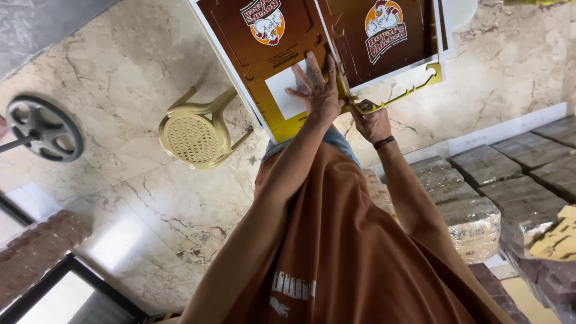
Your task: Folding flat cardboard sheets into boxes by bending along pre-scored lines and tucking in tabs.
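Left hand: the left hand (321, 90) is reaching forward on a straight arm, palm down, fingers spread and lying flat against the brown die-cut cardboard sheet (270, 48); it is pressing, not clenching.
Right hand: the right hand (371, 123) is extending beside the left one, just under the sheet's lower edge, wearing a dark wristband (384, 142); its fingers are pinching the yellow strip (396, 90) that is hanging from the sheet's edge.
Arms: both forearms are running up from an orange shirt (348, 252) and converging at the sheet.
Cardboard sheet: it is lying flat ahead of the hands, brown with yellow margins and round chicken pictures, its near edge touching both hands; a white patch is showing just beside the left fingers.
Floor: beige veined marble tiles (120, 90) are spreading under and around the sheet.
Chair: a cream plastic chair (198, 132) is standing left of the sheet, near its corner.
Wheel: a dark spoked handwheel (42, 129) is sitting well left of the sheet, beyond the chair.
Bundles: wrapped brown stacks (474, 174) are lying right of the sheet, below its right edge, filling that side.
Yellow offcuts: cardboard scraps (558, 240) are resting on the bundles, well apart from the sheet.
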